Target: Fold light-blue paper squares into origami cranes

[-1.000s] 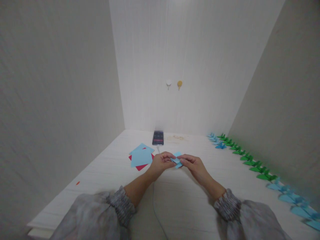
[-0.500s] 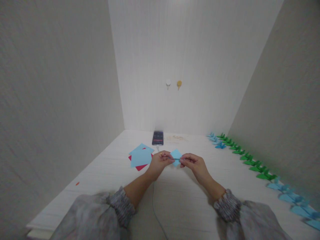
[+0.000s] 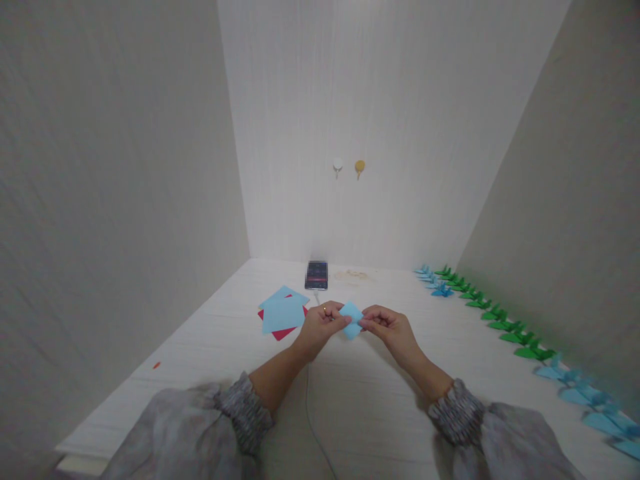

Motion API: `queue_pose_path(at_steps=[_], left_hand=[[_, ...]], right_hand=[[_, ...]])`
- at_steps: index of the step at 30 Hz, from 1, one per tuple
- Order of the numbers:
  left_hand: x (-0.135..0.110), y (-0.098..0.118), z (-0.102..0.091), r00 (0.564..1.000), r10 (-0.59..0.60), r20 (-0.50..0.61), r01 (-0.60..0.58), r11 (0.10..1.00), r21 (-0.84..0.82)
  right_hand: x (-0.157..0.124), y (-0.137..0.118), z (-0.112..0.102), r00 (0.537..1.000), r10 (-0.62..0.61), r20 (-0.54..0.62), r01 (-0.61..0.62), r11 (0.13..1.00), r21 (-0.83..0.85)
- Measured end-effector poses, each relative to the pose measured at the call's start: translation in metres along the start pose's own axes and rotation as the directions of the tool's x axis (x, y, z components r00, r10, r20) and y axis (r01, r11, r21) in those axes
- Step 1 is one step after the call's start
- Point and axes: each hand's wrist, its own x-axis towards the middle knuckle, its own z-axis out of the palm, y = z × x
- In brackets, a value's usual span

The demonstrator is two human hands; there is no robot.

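A small light-blue piece of folded origami paper (image 3: 352, 312) is held up over the table, its outline a diamond. My left hand (image 3: 323, 327) pinches its left corner between thumb and fingers; a ring shows on one finger. On the other side, my right hand (image 3: 387, 325) grips the right corner the same way. Fingertips cover both side corners, so the folds there are hidden. Left of my left hand lie loose square sheets, a light-blue sheet (image 3: 284, 315) on top and a red sheet (image 3: 280, 335) partly under it.
A phone (image 3: 317, 275) with a white cable (image 3: 311, 417) lies near the back wall. Green paper cranes (image 3: 511, 331) and blue paper cranes (image 3: 585, 393) line the right wall. A small orange scrap (image 3: 157, 365) is at left. Two hooks (image 3: 359, 167) hang on the wall.
The crosswise fold or edge seen between my fingertips has flattened, and the paper now shows as a flatter diamond. Both hands keep nearly the same place.
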Motion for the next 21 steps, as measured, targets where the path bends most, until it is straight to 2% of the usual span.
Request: queue_pose_path(at_steps=[3, 8, 11, 14, 21], left_hand=[[0.0005, 0.0011, 0.0002, 1.000, -0.007, -0.007, 0.007, 0.999, -0.031], [0.0024, 0.0004, 0.0032, 0.998, -0.068, 0.016, 0.069, 0.994, -0.088], [0.0031, -0.0017, 0.0033, 0.995, -0.099, 0.000, 0.098, 0.992, -0.083], [0.0034, -0.0033, 0.0021, 0.994, -0.101, -0.031, 0.099, 0.993, -0.070], [0.0045, -0.0052, 0.0006, 0.986, -0.111, -0.122, 0.113, 0.994, 0.012]], right_hand=[[0.0002, 0.0002, -0.0007, 1.000, -0.003, -0.021, 0.003, 0.999, -0.032], [0.0011, -0.0007, -0.0043, 0.977, -0.201, -0.066, 0.177, 0.949, -0.259], [0.0012, -0.0016, -0.0055, 0.965, -0.259, -0.044, 0.229, 0.910, -0.346], [0.0008, -0.0009, -0.0051, 0.974, -0.227, -0.026, 0.205, 0.916, -0.346], [-0.0006, 0.0025, -0.0011, 1.000, -0.018, -0.008, 0.016, 0.980, -0.200]])
